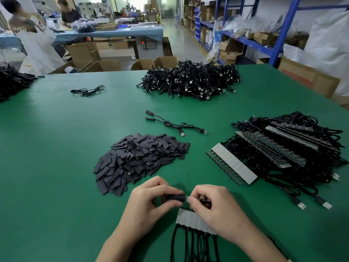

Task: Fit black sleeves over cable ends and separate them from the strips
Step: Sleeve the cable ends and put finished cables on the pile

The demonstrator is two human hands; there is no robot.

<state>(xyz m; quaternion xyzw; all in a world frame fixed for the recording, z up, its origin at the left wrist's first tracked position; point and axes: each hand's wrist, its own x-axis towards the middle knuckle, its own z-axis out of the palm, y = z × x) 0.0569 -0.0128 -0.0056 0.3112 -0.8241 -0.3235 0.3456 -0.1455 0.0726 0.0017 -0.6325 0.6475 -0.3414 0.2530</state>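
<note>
The black sleeve [174, 197] is low in the middle of the view, just above the bench [66, 148], held level between the two hands. The left hand [151, 202] has its grip closed round the sleeve, thumb beneath and fingers over the top, probably so that the tube's mouth faces right. At that mouth is the cable end [187, 198], a small board piece of which only a sliver shows. The right hand [212, 204] pinches it between thumb and fingertips, a narrow grip that suits steering so small a part into the tube. I cannot tell how far the end has gone in, nor whether it is attached to its strip.

Just below the hands lies the strip [195, 222], pale face up, with its cables [190, 246] trailing toward the person. It is likely kept this close so that each next end is at hand.

The pile of sleeves [139, 159] lies beyond the left hand, near enough for it to pick from. The stacked strips [273, 148] wait at the right, on the side of the hand that handles the ends. Two sleeved cables [175, 124] lie farther out. Beyond them is a heap of cables [190, 82], apparently finished work set clear of the working spot.
</note>
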